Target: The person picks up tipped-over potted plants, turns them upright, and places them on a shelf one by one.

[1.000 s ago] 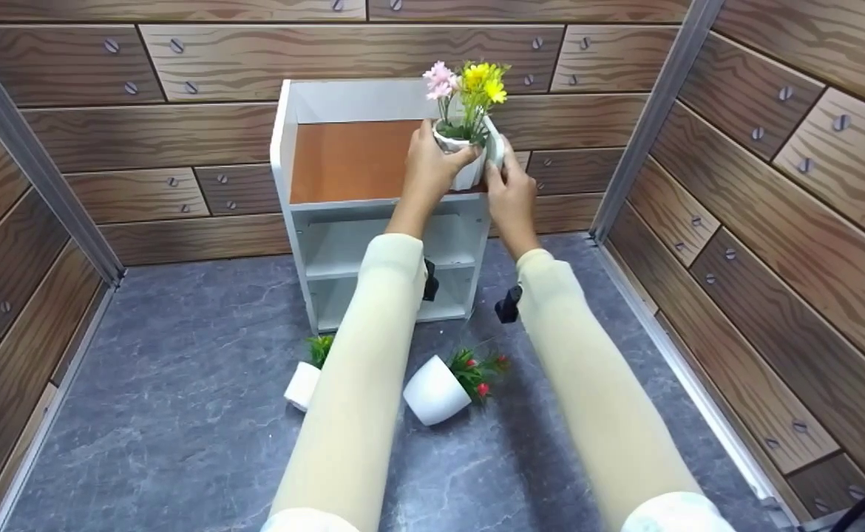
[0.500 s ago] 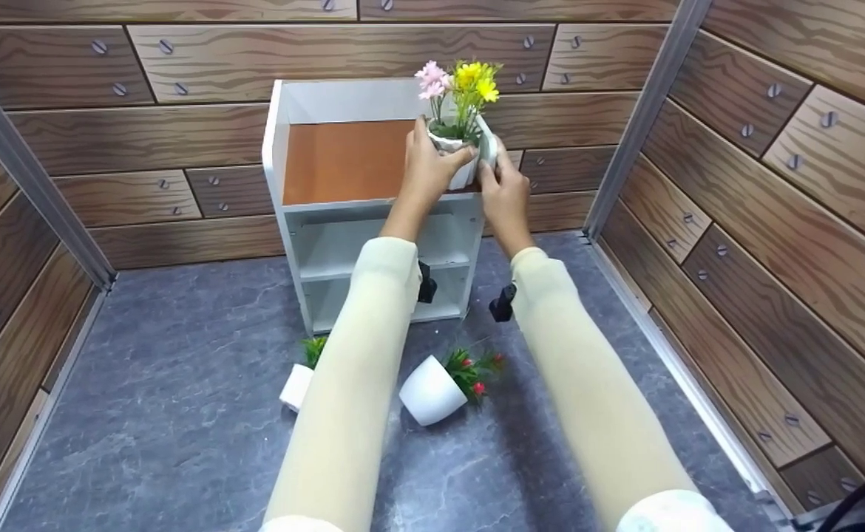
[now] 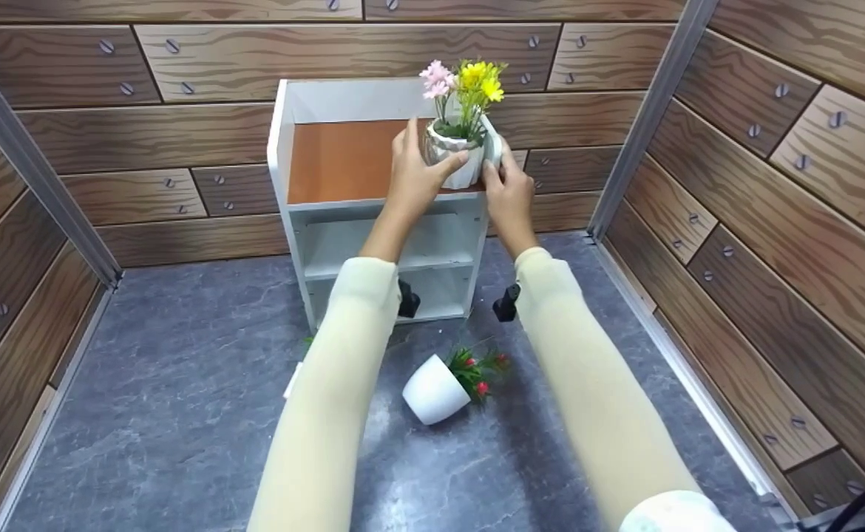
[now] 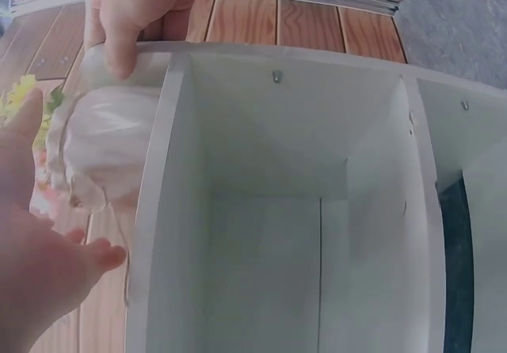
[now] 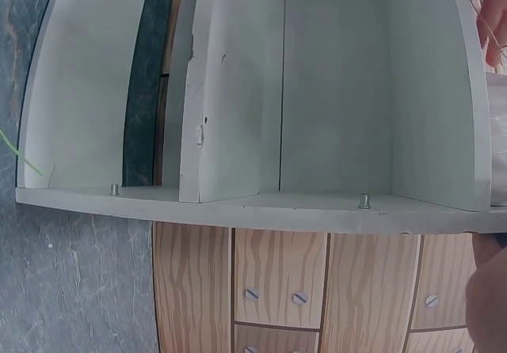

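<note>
A white ribbed flowerpot (image 3: 463, 174) with pink and yellow artificial flowers (image 3: 469, 83) stands upright at the right end of the brown top of a small white shelf unit (image 3: 344, 164). My left hand (image 3: 416, 176) is beside the pot's left, fingers and thumb spread; the left wrist view shows a gap between this hand (image 4: 36, 262) and the pot (image 4: 111, 135). My right hand (image 3: 510, 191) grips the unit's raised right side panel (image 3: 493, 144), thumb on the inner side and fingers outside. In the right wrist view only an edge of the right hand (image 5: 487, 297) shows.
On the floor before the unit lies a tipped white pot (image 3: 436, 390) with red flowers. Another small white pot (image 3: 293, 380) is mostly hidden behind my left forearm. The unit's open compartments (image 3: 388, 244) face me. Wood-patterned walls (image 3: 743, 222) enclose the floor.
My left hand has let go of the flowerpot and drawn slightly left, its fingers spreading. Its forearm now covers more of the small pot on the floor. The right hand keeps its grip.
</note>
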Demonstrator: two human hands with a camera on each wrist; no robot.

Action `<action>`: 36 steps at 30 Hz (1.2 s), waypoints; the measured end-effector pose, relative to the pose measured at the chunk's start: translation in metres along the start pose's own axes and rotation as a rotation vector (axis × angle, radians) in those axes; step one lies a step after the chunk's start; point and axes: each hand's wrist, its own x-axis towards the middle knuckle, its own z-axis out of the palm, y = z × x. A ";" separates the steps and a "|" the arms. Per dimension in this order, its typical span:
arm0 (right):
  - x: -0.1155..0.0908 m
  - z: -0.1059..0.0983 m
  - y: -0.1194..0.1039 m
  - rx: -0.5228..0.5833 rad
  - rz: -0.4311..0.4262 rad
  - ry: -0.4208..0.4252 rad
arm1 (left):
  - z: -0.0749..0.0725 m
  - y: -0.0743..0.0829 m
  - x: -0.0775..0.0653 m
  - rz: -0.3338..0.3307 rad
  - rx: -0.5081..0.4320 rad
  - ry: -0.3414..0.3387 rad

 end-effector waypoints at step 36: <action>0.001 0.001 0.003 0.037 0.006 -0.004 | -0.087 -0.112 -0.160 -0.013 -0.011 -0.044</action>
